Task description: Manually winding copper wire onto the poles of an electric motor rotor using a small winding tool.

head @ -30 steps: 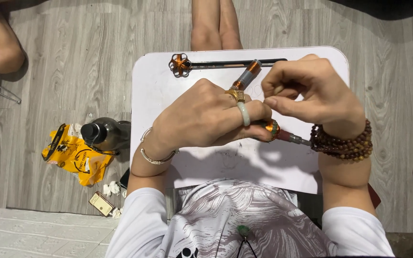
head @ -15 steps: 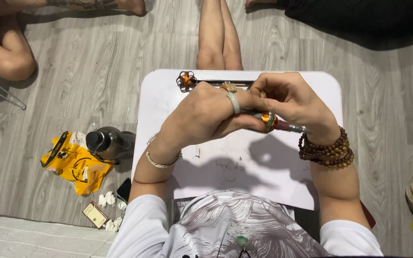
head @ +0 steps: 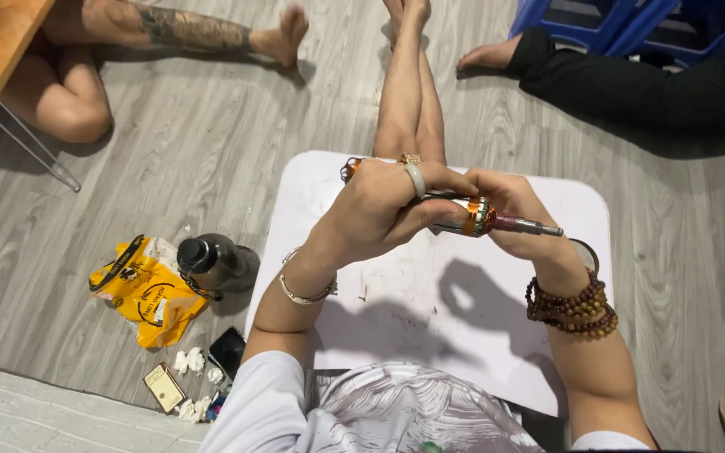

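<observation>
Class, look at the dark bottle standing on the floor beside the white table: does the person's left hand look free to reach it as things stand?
Probably not at once. The left hand is wrapped around the small motor, which the right hand also grips. The dark bottle stands unobstructed on that side, though.

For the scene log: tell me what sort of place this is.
Probably a room in a home: grey wood-look floor, people sitting barefoot on it, a low white table, blue plastic stools.
</observation>
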